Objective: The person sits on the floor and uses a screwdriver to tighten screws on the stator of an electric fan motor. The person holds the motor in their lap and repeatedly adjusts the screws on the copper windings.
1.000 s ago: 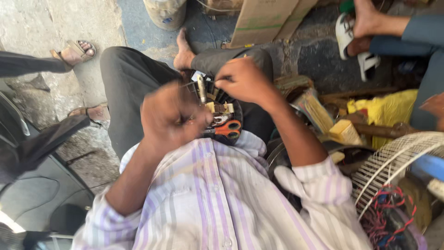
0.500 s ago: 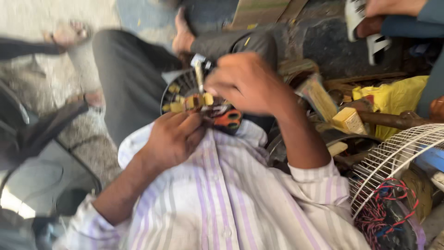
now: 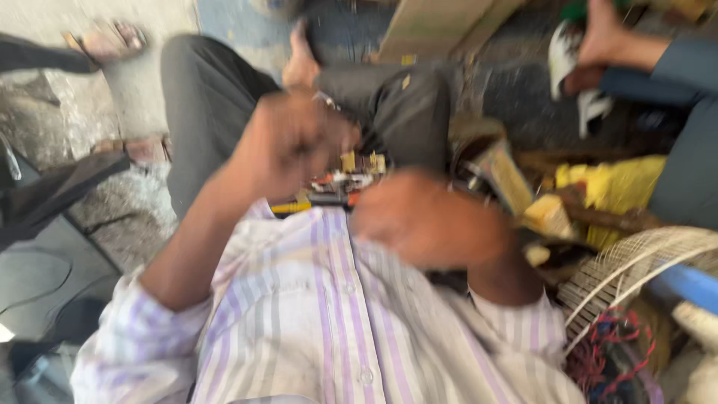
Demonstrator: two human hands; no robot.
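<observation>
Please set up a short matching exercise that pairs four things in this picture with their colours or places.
Things:
1. left hand
2. right hand
3. wire fan guard
4. bag

Descriptions:
a. yellow
b. raised above the lap, blurred
c. pale, at the right edge
d. low, close to the striped shirt

Pairs: 1-b, 2-d, 3-c, 4-a

Shirt [image 3: 314,322]: white, purple and grey stripes. Trousers [image 3: 202,97]: dark grey. Bag [image 3: 613,187]: yellow. Fan guard [image 3: 628,262]: cream wire. Wires [image 3: 606,344]: red, blue. Pipe [image 3: 688,284]: blue.
</observation>
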